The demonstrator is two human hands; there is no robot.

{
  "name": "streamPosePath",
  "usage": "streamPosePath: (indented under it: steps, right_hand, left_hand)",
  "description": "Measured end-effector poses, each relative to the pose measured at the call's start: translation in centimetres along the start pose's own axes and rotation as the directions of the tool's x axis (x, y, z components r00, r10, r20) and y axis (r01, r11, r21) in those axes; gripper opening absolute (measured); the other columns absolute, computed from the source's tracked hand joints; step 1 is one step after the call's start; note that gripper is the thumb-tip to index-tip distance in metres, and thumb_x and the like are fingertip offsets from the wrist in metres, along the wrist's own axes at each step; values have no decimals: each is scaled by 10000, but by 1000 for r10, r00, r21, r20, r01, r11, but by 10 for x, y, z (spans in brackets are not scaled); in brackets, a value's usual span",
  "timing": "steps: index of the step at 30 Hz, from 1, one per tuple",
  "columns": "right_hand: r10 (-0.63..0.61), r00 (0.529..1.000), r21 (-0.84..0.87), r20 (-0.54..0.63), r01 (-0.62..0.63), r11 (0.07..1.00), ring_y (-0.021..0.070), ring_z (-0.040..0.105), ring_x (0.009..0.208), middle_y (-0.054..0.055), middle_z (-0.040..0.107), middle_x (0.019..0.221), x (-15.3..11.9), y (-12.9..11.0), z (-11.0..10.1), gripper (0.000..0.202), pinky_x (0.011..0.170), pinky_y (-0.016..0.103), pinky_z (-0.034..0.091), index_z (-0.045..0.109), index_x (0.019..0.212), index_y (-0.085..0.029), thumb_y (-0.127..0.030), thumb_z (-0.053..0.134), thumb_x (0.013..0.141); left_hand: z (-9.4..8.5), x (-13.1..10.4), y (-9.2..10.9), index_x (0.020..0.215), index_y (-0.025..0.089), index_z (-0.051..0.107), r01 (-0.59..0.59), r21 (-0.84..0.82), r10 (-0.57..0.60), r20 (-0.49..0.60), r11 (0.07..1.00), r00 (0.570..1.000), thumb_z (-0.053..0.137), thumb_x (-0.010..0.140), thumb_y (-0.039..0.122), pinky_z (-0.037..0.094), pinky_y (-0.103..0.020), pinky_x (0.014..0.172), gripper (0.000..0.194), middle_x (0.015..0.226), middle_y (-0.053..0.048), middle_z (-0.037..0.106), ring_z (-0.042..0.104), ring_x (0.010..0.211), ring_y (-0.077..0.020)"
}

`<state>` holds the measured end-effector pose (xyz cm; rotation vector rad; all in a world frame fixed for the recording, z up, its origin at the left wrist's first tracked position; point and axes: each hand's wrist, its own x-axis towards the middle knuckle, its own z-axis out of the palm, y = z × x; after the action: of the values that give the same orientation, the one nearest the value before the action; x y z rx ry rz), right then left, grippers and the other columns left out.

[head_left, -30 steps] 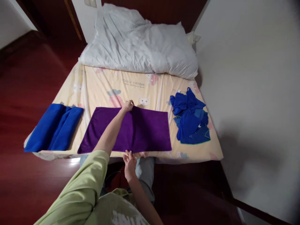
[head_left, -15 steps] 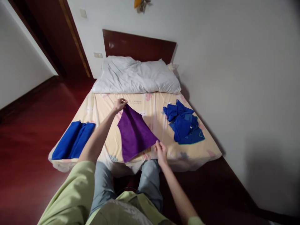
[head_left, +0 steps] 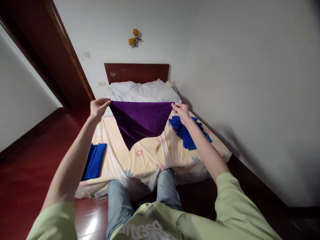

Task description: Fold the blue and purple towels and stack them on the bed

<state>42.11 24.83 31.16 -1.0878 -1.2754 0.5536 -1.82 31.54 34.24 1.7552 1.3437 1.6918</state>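
Observation:
A purple cloth (head_left: pixel 142 118) hangs in the air above the bed, its top edge pulled straight between my two hands. My left hand (head_left: pixel 99 108) pinches the upper left corner. The upper right corner is gripped between the thumb and fingers of my right hand (head_left: pixel 181 111). Below, the cloth sags into folds and comes to a point at the lower left. Beyond my right forearm lies a crumpled heap of blue cloth (head_left: pixel 186 136), partly hidden by that arm. A folded blue cloth (head_left: pixel 96 161) rests at the bed's left front corner, partly behind my left forearm.
The bed (head_left: pixel 150 156) has a cream sheet with a flower print. White bedding (head_left: pixel 140 91) lies against the dark red headboard (head_left: pixel 137 72). A wall (head_left: pixel 250 83) runs along the right side, and a dark doorway (head_left: pixel 47 50) stands at the left.
Both hands have risen and spread apart, lifting the purple cloth off the bed and stretching its top edge level. My view has tilted up, showing more wall.

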Motion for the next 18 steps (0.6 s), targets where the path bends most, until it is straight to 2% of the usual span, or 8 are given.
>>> streamPosePath:
  steps: [4,8,14,18]
  right_hand:
    - [74,997,70,28,-76,995,70,516,593,-41,548,603,-2,-22,6,493,540,176,394,630,660,-175,-625,832,656]
    - [152,985,131,80,-161,978,69,527,591,-45,535,607,-9,-28,2,486,511,167,390,634,684,-176,-590,879,611]
    - [284,947,233,148,-312,921,70,537,591,-40,558,648,-34,-25,-23,482,474,159,398,638,746,-167,-480,950,554]
    - [389,906,243,166,-420,874,79,548,591,-15,604,706,-60,-27,-46,446,453,174,419,645,787,-162,-391,960,570]
  left_hand:
    - [-15,-2,-2,992,123,745,18,-93,-16,26,995,1000,801,681,429,512,-236,611,440,793,-71,723,644,680,-145]
    - [-18,-8,1,977,123,745,73,-84,-69,47,994,996,820,652,431,489,-226,572,454,762,-66,717,631,658,-142]
    - [-22,-33,18,906,137,762,108,-71,-95,167,992,981,870,588,436,449,-223,520,450,737,-68,717,610,615,-139]
    - [-34,-56,25,898,136,765,206,-38,-186,295,978,937,878,605,439,407,-212,481,436,655,-50,673,600,578,-134]
